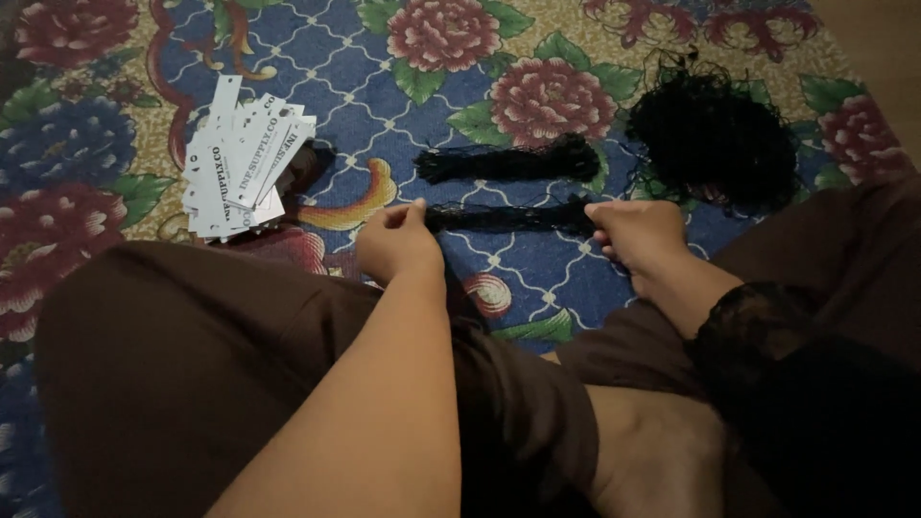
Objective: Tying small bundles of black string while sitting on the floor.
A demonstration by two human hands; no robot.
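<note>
Floral carpet [317,58]; dim light; hands [398,240] stretch black string bundle [508,219].

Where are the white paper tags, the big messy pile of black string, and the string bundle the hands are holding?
white paper tags [242,163], head view, middle of the stack.
big pile of black string [712,134], head view, centre of the tangle.
held string bundle [508,219], head view, mid-length between both hands.
</note>
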